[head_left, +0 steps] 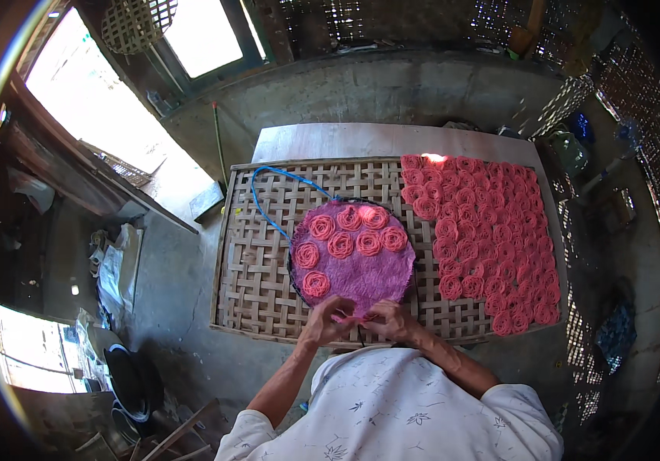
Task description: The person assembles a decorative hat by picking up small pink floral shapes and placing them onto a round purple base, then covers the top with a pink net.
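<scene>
Down at the near edge of the round purple mat (360, 273), the left hand (320, 321) and the right hand (391, 319) are meeting, fingers pinching together on a thin pink strand (351, 317) between them. Seven pink coiled rosettes (340, 244) are sitting on the mat, along its far and left parts. The mat is lying on a woven bamboo tray (257, 269), with a blue cord (268, 219) looping off its left side. Rows of finished pink coils (491, 246) are covering the tray's right part.
</scene>
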### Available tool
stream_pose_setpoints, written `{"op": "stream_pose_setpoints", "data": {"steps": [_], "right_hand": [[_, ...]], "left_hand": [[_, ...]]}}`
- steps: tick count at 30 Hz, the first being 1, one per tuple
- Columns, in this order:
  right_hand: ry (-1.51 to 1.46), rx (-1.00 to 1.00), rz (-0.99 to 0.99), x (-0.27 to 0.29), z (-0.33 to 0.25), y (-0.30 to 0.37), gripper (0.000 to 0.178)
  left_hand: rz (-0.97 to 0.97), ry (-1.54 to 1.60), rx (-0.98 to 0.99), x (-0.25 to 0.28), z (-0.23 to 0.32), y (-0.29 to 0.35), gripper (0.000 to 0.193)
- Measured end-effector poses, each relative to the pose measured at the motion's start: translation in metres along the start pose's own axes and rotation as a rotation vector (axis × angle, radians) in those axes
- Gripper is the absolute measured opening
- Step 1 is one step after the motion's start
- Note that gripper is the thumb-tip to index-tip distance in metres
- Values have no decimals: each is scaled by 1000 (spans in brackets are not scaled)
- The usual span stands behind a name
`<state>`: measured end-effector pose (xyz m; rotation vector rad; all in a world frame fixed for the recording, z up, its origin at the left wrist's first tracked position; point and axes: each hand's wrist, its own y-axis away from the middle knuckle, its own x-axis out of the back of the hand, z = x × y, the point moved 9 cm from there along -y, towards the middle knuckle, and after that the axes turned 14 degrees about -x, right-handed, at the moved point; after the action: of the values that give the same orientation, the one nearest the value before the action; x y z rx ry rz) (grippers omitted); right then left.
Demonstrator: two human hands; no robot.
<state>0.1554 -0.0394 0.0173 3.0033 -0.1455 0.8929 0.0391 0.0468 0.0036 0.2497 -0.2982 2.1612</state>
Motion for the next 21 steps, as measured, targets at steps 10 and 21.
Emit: {"op": "stream_pose_setpoints", "data": {"steps": [10, 21], "right_hand": [[-669, -737, 462, 97, 126, 129, 20], [876, -595, 712, 157, 119, 174, 17]], "left_hand": [[199, -932, -89, 60, -46, -11, 23], [289, -741, 173, 107, -184, -6, 33]]}}
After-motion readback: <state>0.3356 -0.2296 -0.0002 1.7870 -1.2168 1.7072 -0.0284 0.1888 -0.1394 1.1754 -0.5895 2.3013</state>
